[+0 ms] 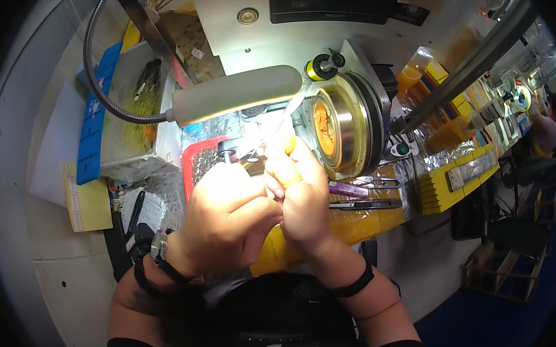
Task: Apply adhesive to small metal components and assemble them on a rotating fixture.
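My left hand (230,212) is closed in a fist, its fingers curled round something I cannot make out. A dark round-ended piece with a metal stem (227,150) shows just above it; whether the hand holds it cannot be told. Touching it on the right, my right hand (305,198) is closed in a pinch, with yellow-orange covers (289,145) on the fingers. Glare hides whatever lies between the fingertips. Behind my left hand is a red tray (188,167) of dark granules.
A long grey lamp (238,93) on a flexible neck (93,51) hangs over the bench. To the right stands a round drum-like machine (352,127) with an orange disc. A purple-handled tool (348,189) lies below it. A white box (165,133) holds yellow strands. Another person (545,131) sits far right.
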Motion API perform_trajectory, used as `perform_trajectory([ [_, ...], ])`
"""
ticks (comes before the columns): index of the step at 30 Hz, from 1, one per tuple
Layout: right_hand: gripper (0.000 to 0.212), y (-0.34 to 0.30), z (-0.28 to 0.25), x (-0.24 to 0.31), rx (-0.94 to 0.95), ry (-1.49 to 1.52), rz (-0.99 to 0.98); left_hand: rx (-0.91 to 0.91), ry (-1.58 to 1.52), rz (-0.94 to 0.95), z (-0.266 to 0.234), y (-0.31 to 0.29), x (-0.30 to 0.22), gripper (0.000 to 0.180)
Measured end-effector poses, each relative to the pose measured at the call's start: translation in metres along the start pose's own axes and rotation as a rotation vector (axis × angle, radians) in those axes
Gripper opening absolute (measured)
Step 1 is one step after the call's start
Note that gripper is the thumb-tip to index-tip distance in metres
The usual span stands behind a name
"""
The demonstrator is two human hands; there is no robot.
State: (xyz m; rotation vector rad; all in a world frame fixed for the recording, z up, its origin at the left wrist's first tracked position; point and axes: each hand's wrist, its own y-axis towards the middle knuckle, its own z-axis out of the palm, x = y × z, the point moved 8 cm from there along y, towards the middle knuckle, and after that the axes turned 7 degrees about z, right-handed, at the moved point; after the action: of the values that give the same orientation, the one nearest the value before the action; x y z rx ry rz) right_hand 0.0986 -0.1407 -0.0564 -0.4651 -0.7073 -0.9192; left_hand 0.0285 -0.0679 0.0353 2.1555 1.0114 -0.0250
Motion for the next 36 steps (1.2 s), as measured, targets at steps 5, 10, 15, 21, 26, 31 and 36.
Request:
perform_trajectory([
  [5, 0.01, 0.013, -0.007, -0.009, -0.027, 0.106, -0.034, -0.066, 0.018, -0.017, -0.04, 0.006, 0.034, 0.015],
  [10, 0.006, 0.026, -0.006, -0.003, -0.146, -0.057, -0.078, -0.168, -0.199, -0.382, -0.027, 0.012, 0.099, 0.013],
  [15, 0.008, 0.038, -0.011, -0.005, -0.158, -0.089, -0.049, 0.185, -0.297, -0.083, -0.004, 0.045, 0.109, 0.016],
  [21, 0.028, 0.054, -0.013, -0.003, -0.147, -0.078, -0.12, 0.326, -0.366, -0.056, 0.009, 0.059, 0.117, 0.013],
  [26, 0.028, 0.014, -0.005, -0.008, -0.161, -0.056, 0.059, 0.233, -0.449, -0.087, -0.015, 0.046, 0.128, 0.015],
  [31, 0.088, -0.082, -0.011, 0.012, 0.254, -0.393, -0.181, -0.002, -0.652, -0.404, -0.022, 0.031, 0.105, 0.009],
  [36, 0.121, -0.106, 0.022, 0.091, 0.599, -0.309, -0.163, 0.019, -0.11, -0.053, -0.031, 0.021, 0.039, 0.011],
])
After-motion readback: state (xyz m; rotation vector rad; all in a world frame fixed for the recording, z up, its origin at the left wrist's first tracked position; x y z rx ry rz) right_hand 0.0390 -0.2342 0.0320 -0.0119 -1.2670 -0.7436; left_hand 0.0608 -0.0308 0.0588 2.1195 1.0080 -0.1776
